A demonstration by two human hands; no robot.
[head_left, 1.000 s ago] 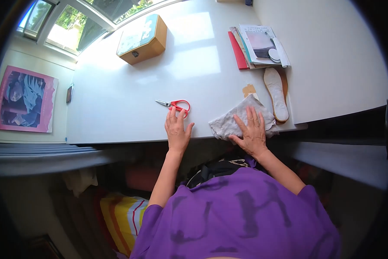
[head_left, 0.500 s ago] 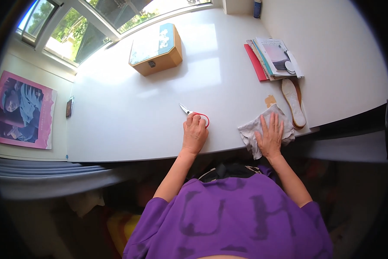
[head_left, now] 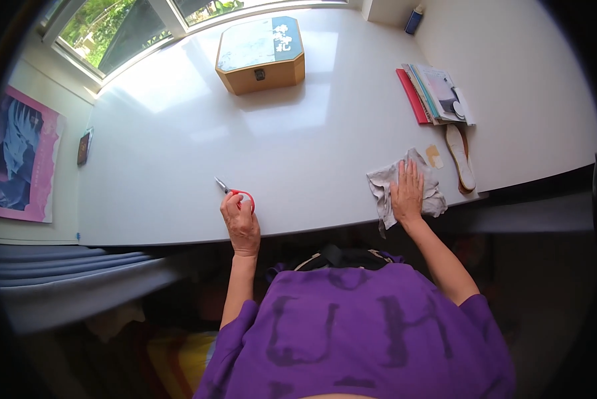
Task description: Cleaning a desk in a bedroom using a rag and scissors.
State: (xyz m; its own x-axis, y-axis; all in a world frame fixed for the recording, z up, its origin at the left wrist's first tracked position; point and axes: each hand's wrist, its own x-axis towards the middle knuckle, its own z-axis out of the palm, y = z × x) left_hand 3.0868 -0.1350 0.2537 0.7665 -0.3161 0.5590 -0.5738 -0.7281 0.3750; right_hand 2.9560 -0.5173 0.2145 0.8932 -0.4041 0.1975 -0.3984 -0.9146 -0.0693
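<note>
Near the front edge of the white table, my left hand (head_left: 241,223) is closed on a pair of scissors (head_left: 244,198) with red handles. Their pointed metal blades stick out past my fingers, toward the far left. Over to the right, my right hand (head_left: 408,193) lies flat with fingers stretched on a crumpled light grey cloth (head_left: 382,186). One corner of the cloth hangs over the table's front edge. A small tan patch (head_left: 434,156) lies just beyond the cloth, beside a pale insole-shaped piece (head_left: 459,158) with a brown edge.
A wooden box (head_left: 262,74) with a pale blue lid and a metal clasp stands at the back near the window. Books and papers (head_left: 438,94) are stacked at the right by the wall. A dark blue bottle (head_left: 413,20) is in the far right corner; a pink poster (head_left: 24,153) hangs left.
My left hand has moved left along the table with the scissors. My right hand has shifted slightly left on the cloth, uncovering more of the tan patch. The whole view has shifted a little.
</note>
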